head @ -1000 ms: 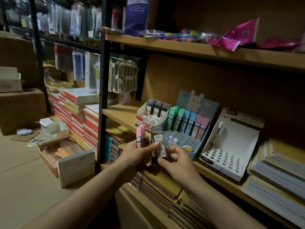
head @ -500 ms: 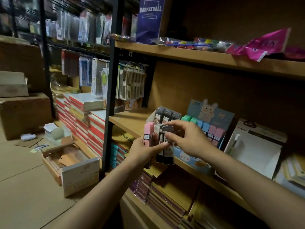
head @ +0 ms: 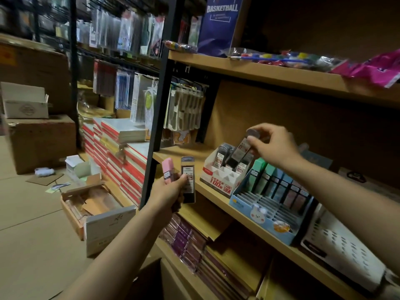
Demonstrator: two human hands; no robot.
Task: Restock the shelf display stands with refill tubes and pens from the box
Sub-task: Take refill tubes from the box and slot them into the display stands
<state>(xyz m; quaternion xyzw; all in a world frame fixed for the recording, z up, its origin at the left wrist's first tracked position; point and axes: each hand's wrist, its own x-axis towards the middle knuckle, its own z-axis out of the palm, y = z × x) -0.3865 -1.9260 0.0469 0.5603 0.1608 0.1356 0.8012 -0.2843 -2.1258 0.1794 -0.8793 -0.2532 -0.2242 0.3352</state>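
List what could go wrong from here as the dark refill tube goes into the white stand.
1. The right hand pinches the dark tube only at its cap, tilted; it may snag the tubes already in the white stand.
2. The left hand holds a pink tube and a dark one loosely together; either might slip out.

Left hand [head: 167, 191] curled in a grip; right hand [head: 273, 144] pinching, outstretched.

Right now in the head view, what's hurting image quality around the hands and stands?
Head view: dim overall, upper right near black; the right hand and its dark tube are motion-smeared; the left hand with its tubes is sharper; wide-angle bending curves the shelf edge; no strong glare.
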